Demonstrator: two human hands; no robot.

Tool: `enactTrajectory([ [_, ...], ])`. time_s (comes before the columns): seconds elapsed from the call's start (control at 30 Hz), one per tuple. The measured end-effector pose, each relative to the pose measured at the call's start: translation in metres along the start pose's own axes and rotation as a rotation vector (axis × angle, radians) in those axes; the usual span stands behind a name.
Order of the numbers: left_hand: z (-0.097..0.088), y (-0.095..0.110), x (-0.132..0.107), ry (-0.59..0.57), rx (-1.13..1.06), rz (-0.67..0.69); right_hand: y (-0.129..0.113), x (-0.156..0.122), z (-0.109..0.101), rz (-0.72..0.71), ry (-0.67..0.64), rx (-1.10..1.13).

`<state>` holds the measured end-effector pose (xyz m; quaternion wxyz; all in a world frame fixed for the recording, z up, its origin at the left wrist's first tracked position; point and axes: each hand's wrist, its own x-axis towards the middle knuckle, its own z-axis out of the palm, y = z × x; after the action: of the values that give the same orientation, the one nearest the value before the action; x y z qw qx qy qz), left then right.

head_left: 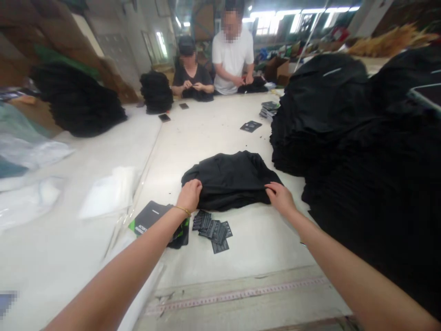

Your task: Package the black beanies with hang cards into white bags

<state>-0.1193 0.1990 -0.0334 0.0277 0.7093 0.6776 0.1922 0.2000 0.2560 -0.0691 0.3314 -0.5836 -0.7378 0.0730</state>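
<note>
A folded black garment (230, 179) lies on the white table (193, 133) in front of me; its exact kind I cannot tell. My left hand (189, 195) pinches its near left edge, fingers closed on the cloth. At the near right edge, my right hand (279, 195) grips the fabric between thumb and fingers. Several small black printed tags (215, 232) lie scattered just in front of the garment. Beside my left forearm rests a stack of black and green printed cards (148, 218), partly hidden by that arm.
Tall piles of black garments stand at right (324, 115) and far left (79, 99). Clear plastic bags (106, 193) lie on the left. A tape measure (241, 294) runs along the near edge. Two people (232, 55) work across the table.
</note>
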Motion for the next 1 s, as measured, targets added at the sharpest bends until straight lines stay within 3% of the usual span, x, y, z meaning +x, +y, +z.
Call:
enactTrajectory([
  [0.17, -0.032, 0.012, 0.035, 0.153, -0.036, -0.116, -0.013, 0.037, -0.024, 0.056, 0.148, 0.002],
  [0.23, -0.056, 0.021, 0.037, 0.216, -0.067, -0.074, -0.025, 0.037, -0.048, 0.025, 0.251, 0.044],
  [0.3, -0.083, 0.031, 0.019, 0.284, -0.075, 0.048, -0.04, 0.016, -0.079, -0.026, 0.374, 0.122],
  [0.4, -0.114, 0.041, -0.051, 0.218, -0.095, 0.324, -0.063, -0.058, -0.127, -0.012, 0.455, 0.217],
  [0.47, -0.118, 0.042, -0.119, 0.03, -0.164, 0.537, -0.073, -0.125, -0.147, 0.114, 0.401, 0.289],
  [0.5, -0.114, 0.041, -0.155, -0.061, -0.209, 0.568, -0.074, -0.16, -0.152, 0.2, 0.346, 0.311],
  [0.6, -0.089, 0.038, -0.25, -0.282, -0.283, 0.445, -0.068, -0.248, -0.149, 0.454, 0.144, 0.352],
  [0.7, -0.067, 0.04, -0.305, -0.325, -0.324, 0.146, -0.057, -0.285, -0.134, 0.674, 0.023, 0.342],
  [0.8, -0.061, 0.044, -0.308, -0.251, -0.407, -0.145, -0.05, -0.264, -0.115, 0.668, 0.036, 0.374],
  [0.9, -0.055, 0.038, -0.276, -0.182, -0.439, -0.277, -0.051, -0.21, -0.086, 0.48, 0.086, 0.348],
  [1.0, -0.042, 0.02, -0.238, -0.172, -0.354, -0.323, -0.054, -0.161, -0.05, 0.379, 0.043, 0.3],
])
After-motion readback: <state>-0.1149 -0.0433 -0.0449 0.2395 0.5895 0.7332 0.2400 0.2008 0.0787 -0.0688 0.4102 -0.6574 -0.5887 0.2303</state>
